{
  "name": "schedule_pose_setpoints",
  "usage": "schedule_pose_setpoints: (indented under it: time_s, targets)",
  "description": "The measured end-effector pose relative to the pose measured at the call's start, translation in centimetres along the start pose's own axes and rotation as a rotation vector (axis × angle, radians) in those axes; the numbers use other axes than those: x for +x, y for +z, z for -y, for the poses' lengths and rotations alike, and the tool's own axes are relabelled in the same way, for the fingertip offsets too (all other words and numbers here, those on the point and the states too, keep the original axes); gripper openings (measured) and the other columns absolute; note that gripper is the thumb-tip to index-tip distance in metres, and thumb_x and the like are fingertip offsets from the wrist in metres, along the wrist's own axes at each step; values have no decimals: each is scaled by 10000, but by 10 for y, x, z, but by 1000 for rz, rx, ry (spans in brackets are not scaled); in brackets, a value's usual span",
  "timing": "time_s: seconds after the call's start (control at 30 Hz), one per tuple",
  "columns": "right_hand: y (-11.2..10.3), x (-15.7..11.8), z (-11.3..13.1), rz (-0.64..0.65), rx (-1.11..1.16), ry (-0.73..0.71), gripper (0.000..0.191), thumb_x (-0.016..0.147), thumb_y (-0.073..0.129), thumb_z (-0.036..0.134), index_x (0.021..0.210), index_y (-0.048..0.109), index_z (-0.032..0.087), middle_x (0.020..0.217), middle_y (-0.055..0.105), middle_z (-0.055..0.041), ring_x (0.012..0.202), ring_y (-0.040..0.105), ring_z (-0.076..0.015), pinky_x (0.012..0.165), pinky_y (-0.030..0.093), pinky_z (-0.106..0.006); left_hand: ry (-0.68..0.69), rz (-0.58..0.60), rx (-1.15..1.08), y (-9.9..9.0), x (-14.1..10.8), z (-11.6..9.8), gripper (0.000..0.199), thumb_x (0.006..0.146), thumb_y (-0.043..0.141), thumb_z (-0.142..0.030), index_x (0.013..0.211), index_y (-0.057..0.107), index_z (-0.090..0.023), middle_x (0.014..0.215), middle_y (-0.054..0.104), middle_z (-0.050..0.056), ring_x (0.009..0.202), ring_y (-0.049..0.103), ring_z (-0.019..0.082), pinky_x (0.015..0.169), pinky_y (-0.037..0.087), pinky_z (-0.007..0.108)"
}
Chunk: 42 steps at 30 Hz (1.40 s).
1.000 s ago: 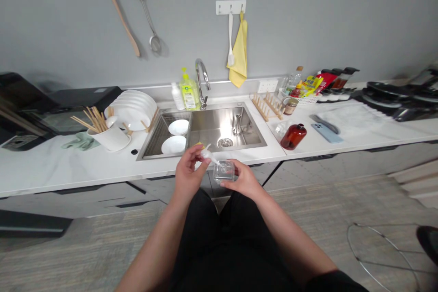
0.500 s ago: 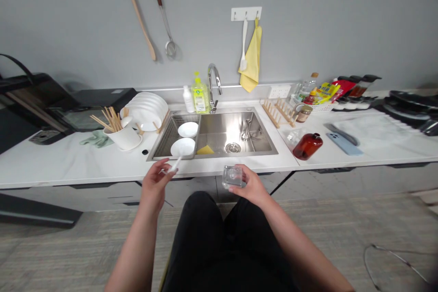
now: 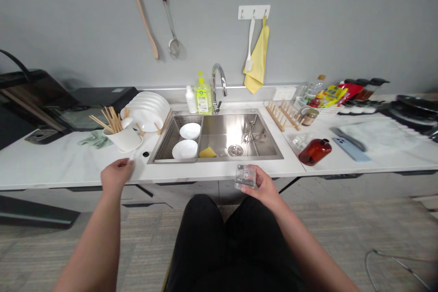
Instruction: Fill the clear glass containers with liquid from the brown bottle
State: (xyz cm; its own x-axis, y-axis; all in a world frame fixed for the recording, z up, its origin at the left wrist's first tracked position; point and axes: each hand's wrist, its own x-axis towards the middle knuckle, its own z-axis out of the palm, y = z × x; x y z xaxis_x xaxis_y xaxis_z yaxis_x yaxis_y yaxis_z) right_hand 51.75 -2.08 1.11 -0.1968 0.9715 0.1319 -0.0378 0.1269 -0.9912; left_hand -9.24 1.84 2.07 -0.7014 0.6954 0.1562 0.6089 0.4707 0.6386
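Observation:
My left hand (image 3: 117,175) is closed at the counter's front edge, below the white chopstick holder (image 3: 123,139). A small pale thing seems to be in its fingertips, too faint against the white counter to make out. Over the counter edge, right of the sink's middle, my right hand (image 3: 262,185) grips a clear square container (image 3: 245,176) by its right side. Two white bowls (image 3: 185,149) sit in the left basket of the sink (image 3: 239,134), beside a yellow sponge (image 3: 207,152).
White plates (image 3: 147,109) stand in a rack behind the chopstick holder. Soap bottles (image 3: 203,98) flank the faucet (image 3: 215,86). Right of the sink are a wooden rack (image 3: 284,114), an amber bottle (image 3: 315,152) lying on its side and a blue phone (image 3: 351,149).
My left hand has moved left, away from the bowls, and the white thing in its fingers shows less. My right hand has shifted slightly right with the clear container.

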Motion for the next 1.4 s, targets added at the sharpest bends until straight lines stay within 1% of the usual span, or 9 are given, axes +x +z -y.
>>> schedule_pose_setpoints:
  time_s: [0.33,0.53,0.7,0.8,0.9,0.97,1.03,1.13,1.4]
  targets:
    - [-11,-4,8,-24,51,13,789,692,1105,483,1336,705,265,1265,837,-109,1160,837,-360,1156,643,-632,51,56,31,4,-1,-33,227,889,848,-398,944,787,-187,741,610,-13,776,553,233,856,406,330]
    - [-12,-8,10,-10,78,-2,833,669,1117,488,1351,694,265,1274,837,-107,1173,835,-356,1153,643,-641,9,7,-97,-4,-2,-41,187,841,845,-353,885,737,-207,759,575,-1,824,551,258,943,475,395]
    - [-12,-11,6,-7,76,-8,839,681,1113,490,1369,681,279,1344,807,-110,1208,817,-338,1164,631,-600,309,-263,-302,10,-74,-56,384,897,790,-433,1203,772,-202,1221,743,102,1055,660,314,1055,548,508]
    - [-10,-12,6,25,66,-14,815,696,1099,529,1351,682,278,1335,794,-101,1221,803,-326,1146,637,-557,485,-37,-579,38,-156,-94,441,963,799,-494,1316,753,-234,1385,746,128,1315,692,352,1142,561,513]
    - [-5,-12,8,73,50,-23,807,698,1095,547,1331,680,271,1323,780,-92,1230,788,-308,1142,633,-516,597,517,-796,66,-234,-148,620,893,909,-467,1448,720,-265,1513,726,161,1432,692,375,1168,594,536]
    - [-1,-11,8,127,58,-25,802,700,1095,545,1334,686,273,1312,772,-83,1230,782,-299,1136,636,-493,634,805,-863,81,-268,-177,804,848,969,-418,1580,657,-300,1640,661,178,1542,629,400,1226,573,586]
    - [4,-10,6,176,70,-35,808,701,1096,537,1360,706,279,1337,755,-84,1249,778,-301,1139,638,-483,651,951,-862,90,-287,-195,839,840,987,-384,1606,651,-317,1651,660,179,1541,637,405,1247,561,609]
    - [12,-7,-4,191,86,-49,904,689,1102,522,1467,700,295,1476,685,-105,1293,774,-315,1170,629,-498,608,1005,-866,100,-293,-197,761,858,976,-377,1561,693,-299,1587,710,182,1446,715,392,1222,587,597]
    - [28,6,-21,232,-115,-104,1248,697,1099,485,1757,449,378,1769,430,-152,1598,548,-383,1188,623,-511,437,893,-881,104,-268,-162,818,729,1059,-396,1455,725,-221,1483,764,206,1389,755,392,1279,538,610]
